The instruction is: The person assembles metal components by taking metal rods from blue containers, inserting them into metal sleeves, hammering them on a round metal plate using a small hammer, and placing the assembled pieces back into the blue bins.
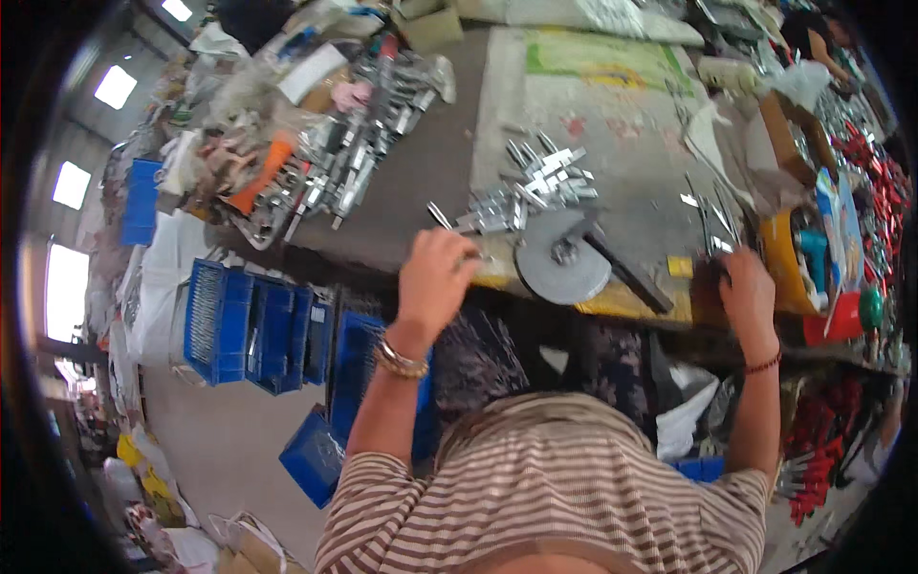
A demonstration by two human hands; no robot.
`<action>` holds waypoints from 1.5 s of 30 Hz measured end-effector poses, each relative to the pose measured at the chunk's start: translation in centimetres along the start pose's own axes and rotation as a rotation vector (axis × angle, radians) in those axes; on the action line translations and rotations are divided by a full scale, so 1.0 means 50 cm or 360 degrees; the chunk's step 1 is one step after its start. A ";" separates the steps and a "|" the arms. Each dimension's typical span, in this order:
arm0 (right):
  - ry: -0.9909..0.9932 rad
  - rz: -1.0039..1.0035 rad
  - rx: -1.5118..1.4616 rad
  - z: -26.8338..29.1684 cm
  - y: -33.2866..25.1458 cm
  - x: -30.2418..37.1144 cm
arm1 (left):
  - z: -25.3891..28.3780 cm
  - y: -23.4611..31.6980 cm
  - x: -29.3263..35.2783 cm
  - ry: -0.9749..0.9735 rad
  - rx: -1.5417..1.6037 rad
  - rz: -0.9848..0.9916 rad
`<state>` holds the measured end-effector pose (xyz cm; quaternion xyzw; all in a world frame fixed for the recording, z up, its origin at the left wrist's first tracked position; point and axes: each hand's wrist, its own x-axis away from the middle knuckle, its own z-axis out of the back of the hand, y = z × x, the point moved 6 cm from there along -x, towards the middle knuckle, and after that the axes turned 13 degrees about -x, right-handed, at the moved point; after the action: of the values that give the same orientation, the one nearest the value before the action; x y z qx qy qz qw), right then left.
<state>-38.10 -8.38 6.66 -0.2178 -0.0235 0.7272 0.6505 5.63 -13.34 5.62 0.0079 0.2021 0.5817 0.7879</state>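
Observation:
Over the near edge of the workbench, my left hand is held with loosely bent fingers apart and nothing visible in them. Just beyond it lies a loose pile of shiny metal pieces, one small piece separate at its left. Between my hands a round grey disc with a hub rests at the bench edge, a black bar extending from it toward the right. My right hand is at the right end of the edge, fingers bent and parted, beside several slim metal tools. Its fingertips are partly blurred.
A larger heap of metal parts and an orange-handled tool lie at left. Blue bins stand below the bench. At right are a yellow container, a cardboard box and red parts. Another person is far right.

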 end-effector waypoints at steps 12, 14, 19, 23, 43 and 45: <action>0.0109 0.0206 0.0034 -0.030 0.031 -0.009 | -0.040 0.023 0.012 -0.0030 0.0827 0.0307; 0.0033 0.0167 0.0115 -0.052 0.052 -0.018 | -0.072 0.047 0.009 -0.0326 0.1628 0.0523; 0.0053 0.0252 0.0120 -0.055 0.005 -0.051 | -0.092 0.102 0.014 -0.0512 0.1896 0.0503; 0.0122 0.0199 0.0105 -0.047 -0.005 -0.032 | -0.107 0.125 0.020 -0.0444 0.1749 0.0395; -0.0033 0.0559 -0.0769 -0.116 -0.318 -0.021 | -0.040 0.144 0.018 -0.0038 0.0429 -0.0202; 0.0026 0.0639 -0.0730 -0.117 -0.330 -0.022 | -0.043 0.147 0.019 -0.0039 0.0429 -0.0186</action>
<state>-20.58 -8.37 6.91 -0.3650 -0.1383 0.8152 0.4278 -1.58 -10.55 5.17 0.1091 0.2690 0.5023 0.8145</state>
